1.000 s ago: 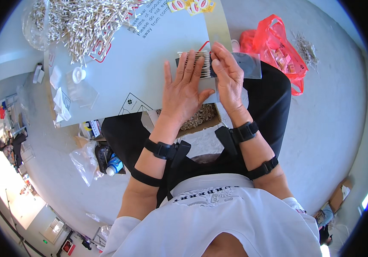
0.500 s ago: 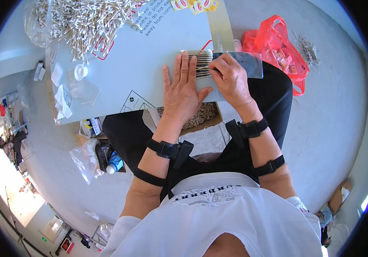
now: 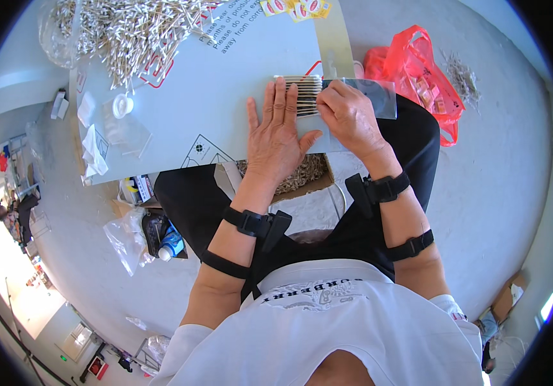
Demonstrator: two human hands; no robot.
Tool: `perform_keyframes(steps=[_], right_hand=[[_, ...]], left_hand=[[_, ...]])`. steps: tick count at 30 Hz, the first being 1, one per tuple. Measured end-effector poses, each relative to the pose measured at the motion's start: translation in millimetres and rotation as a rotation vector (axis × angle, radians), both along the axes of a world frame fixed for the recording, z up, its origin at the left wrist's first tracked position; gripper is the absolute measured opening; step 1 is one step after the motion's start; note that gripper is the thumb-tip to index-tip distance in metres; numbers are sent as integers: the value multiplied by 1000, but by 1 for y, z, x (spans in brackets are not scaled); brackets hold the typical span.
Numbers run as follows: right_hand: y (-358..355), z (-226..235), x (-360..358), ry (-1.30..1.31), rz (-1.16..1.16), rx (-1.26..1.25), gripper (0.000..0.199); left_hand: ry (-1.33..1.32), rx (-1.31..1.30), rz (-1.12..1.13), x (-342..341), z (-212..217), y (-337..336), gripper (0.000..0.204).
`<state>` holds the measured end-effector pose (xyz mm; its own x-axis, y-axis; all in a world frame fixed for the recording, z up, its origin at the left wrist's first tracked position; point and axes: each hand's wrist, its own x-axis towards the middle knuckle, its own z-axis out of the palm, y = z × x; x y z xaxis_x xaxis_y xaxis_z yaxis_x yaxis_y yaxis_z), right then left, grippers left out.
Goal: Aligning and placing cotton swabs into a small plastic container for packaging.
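A row of cotton swabs (image 3: 308,96) lies side by side on the grey-blue board (image 3: 193,109), near its front right edge. My left hand (image 3: 276,132) rests flat with fingers extended, its fingertips over the left ends of the row. Beside the right ends, my right hand (image 3: 352,119) is closed with thumb and fingers pinched together; whatever is between them is hidden. A clear plastic sleeve (image 3: 381,96) extends from beneath my right hand past the board's edge. At the board's far left sits a big heap of loose cotton swabs (image 3: 138,38).
Yellow-and-red packets (image 3: 296,8) lie at the far edge. A white tape roll (image 3: 122,105) and crumpled white paper (image 3: 94,153) are on the left. A red plastic bag (image 3: 411,71) stands at right. Below the board is a cardboard box (image 3: 312,188) of swabs.
My right hand has drawn slightly right, away from the swab ends, and its fingers have turned a little. My left hand stays over the row.
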<state>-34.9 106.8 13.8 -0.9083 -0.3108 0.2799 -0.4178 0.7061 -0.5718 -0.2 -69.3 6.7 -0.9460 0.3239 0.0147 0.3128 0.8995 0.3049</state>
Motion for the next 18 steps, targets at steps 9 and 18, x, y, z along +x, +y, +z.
perform_keyframes(steps=[9,18], right_hand=[[-3,3,7,-157,-119,-148,6],[-12,2,1,-234,-258,-256,11]], left_hand=[[-1,19,5,0,2,2,92],[8,35,-2,-2,2,-2,86]])
